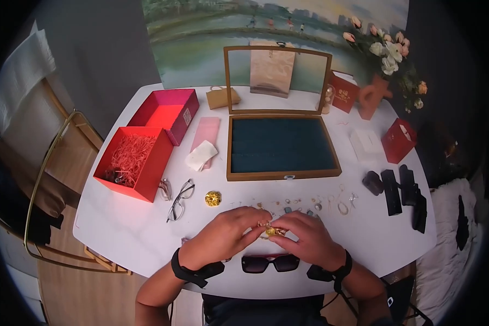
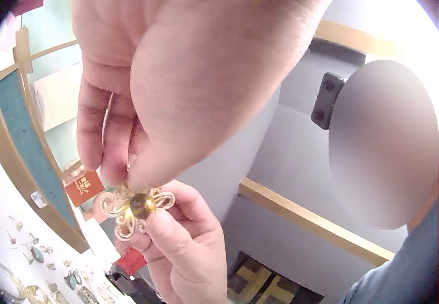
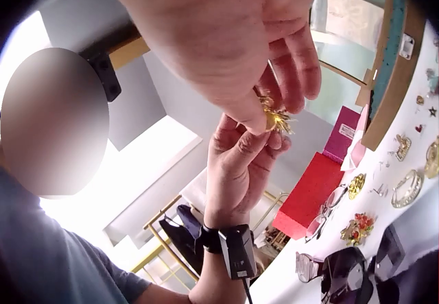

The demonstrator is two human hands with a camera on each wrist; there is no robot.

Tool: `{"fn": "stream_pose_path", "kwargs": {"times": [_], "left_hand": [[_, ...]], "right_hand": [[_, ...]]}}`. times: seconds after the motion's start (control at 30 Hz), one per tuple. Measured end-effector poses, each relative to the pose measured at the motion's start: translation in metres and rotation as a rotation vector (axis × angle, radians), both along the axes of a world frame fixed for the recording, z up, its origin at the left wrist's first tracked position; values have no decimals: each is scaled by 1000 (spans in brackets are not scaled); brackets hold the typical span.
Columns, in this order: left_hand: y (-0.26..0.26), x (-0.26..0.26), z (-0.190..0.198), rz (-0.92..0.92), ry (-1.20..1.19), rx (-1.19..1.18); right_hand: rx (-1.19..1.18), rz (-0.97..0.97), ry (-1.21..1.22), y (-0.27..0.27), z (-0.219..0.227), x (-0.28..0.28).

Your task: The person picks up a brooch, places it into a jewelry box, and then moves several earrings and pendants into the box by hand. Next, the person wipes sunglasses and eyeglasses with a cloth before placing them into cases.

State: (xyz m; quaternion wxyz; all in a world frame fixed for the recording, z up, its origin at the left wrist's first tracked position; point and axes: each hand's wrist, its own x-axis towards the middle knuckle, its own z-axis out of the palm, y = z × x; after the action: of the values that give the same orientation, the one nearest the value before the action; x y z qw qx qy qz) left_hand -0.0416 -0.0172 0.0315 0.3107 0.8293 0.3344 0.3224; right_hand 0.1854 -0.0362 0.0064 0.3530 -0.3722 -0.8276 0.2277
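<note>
Both hands meet over the near part of the white table and pinch one gold ornament (image 1: 270, 230) between them. It has looped gold wire petals round a shiny yellow centre, clearest in the left wrist view (image 2: 142, 207). My left hand (image 1: 223, 234) grips one edge with thumb and fingertips; my right hand (image 1: 308, 239) pinches the other edge. Just below the hands lie dark sunglasses (image 1: 270, 264). Small earrings and pieces of jewellery (image 1: 288, 209) lie in rows beyond the fingers. A round gold piece (image 1: 213, 199) rests to their left.
An open wooden case (image 1: 331, 157) with a dark lining stands behind the jewellery. To the left are red boxes (image 1: 153, 179), eyeglasses (image 1: 180, 200) and a white cloth (image 1: 201, 155). Black boxes (image 1: 390, 192), a red bag (image 1: 399, 142) and a flower vase (image 1: 370, 98) stand right.
</note>
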Motion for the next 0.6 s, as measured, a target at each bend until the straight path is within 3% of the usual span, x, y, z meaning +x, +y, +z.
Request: {"fn": "stream_pose_path", "kwargs": {"times": [0.17,0.27,0.33,0.37,0.5,0.6], "left_hand": [[9,-18,3,34,2,-51],[13,-30,1,44,-11,-174],[16,-40,-2,76,-40,-211],[18,-48,-2,86,-53,-209],[40,-100,-19,317,-239,-83],[60,-141,-49,453,-428,-218]], "right_hand": [[50,10,-166,19,22,-25],[-49,33,-131,34,30,-40],[-338,104,0,50,25,-46],[-336,113,-13,59,25,-48],[-347,96,13,114,26,-51],[-374,83,-103,172,17,-50]]}}
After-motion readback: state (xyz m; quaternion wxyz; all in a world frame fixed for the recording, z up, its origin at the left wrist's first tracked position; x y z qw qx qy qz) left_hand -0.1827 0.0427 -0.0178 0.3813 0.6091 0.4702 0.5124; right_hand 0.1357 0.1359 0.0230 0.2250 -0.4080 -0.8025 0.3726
